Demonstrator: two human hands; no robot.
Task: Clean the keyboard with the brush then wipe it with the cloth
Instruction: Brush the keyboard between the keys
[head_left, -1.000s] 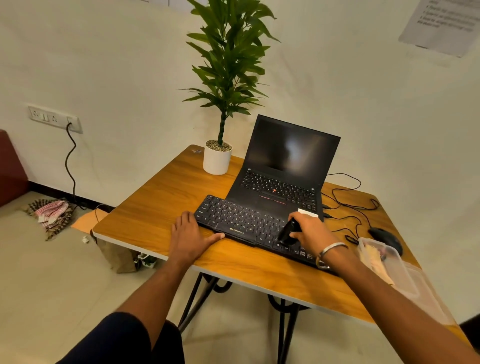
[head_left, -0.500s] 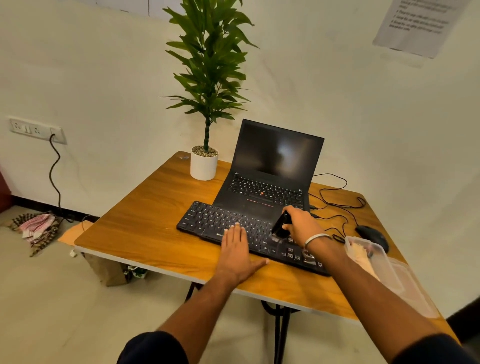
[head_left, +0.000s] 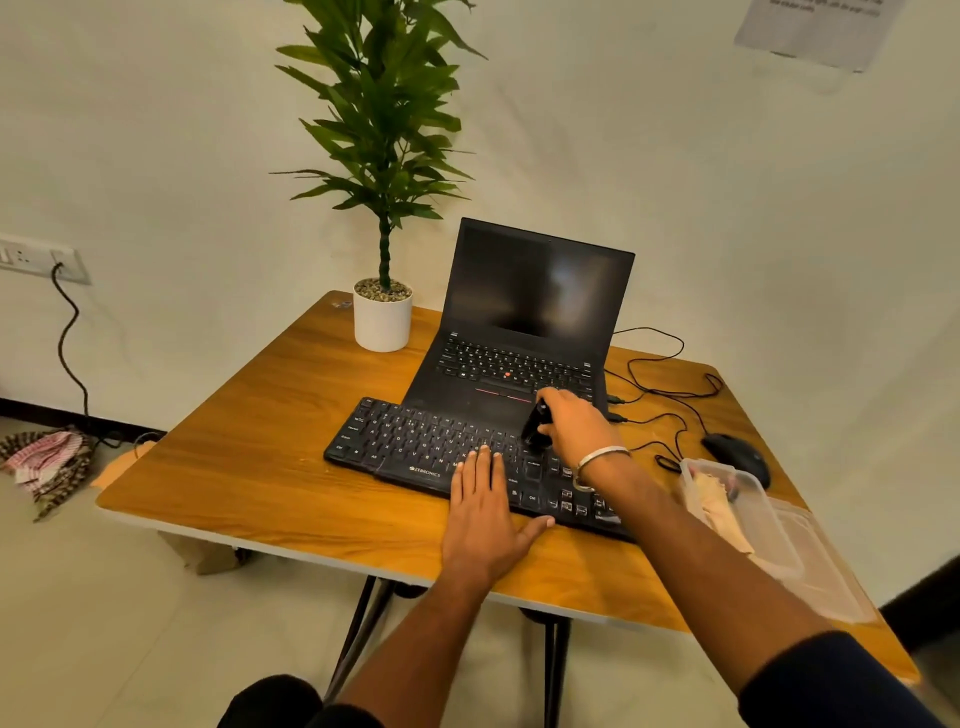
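Nearest, two forearms reaching in over the front edge of a wooden table (head_left: 249, 467). Left hand (head_left: 485, 514) flat, palm down, fingers straight and together, thumb spread; heel on the tabletop, fingertips resting on the front rows of the black keyboard (head_left: 415, 441). Right hand (head_left: 576, 426) a little further in, a metal bangle (head_left: 597, 460) round its wrist, fingers curled round a black brush (head_left: 535, 423), held upright with its lower end down on the keys near the right-middle of the keyboard. Whether the bristles touch the keys cannot be told. Hands apart, near each other.

Keyboard lying at an angle across the table, its far edge overlapping the front of an open laptop (head_left: 519, 332), screen dark.

To the right, near the table edge, a clear plastic box (head_left: 779, 551) with a pale cloth (head_left: 714, 501) inside. Just beyond the box, a black mouse (head_left: 735, 454); thin black cables (head_left: 670, 395) looping between mouse and laptop.

Left of the laptop, at the far side of the table, a green plant in a white pot (head_left: 382, 322).

Behind, a pale wall with a socket plate (head_left: 31, 257) at left, a cord hanging from it, and a sheet of paper (head_left: 815, 28) at top right. On the floor at left, a heap of patterned fabric (head_left: 49, 462).
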